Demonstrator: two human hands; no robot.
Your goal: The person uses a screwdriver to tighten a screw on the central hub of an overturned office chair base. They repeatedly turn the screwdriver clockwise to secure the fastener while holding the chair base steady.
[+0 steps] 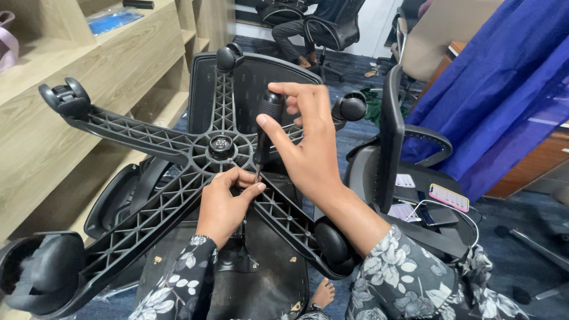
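Note:
An overturned black office chair lies in front of me with its five-arm star base (142, 139) facing up, castors at the arm ends. My right hand (308, 142) grips the black handle of a screwdriver (267, 127), its tip pointing down near the hub (220, 145). My left hand (225, 201) pinches the lower shaft of the screwdriver close to the tip, between two base arms. The underside of the seat (261, 272) shows below my hands.
Wooden shelving (77, 77) stands at the left. A second black chair (391, 136) at the right carries phones (448, 197) and a cable on its seat. Blue cloth (504, 89) hangs at the right. A seated person (308, 24) is in the background. My bare foot (323, 293) shows below.

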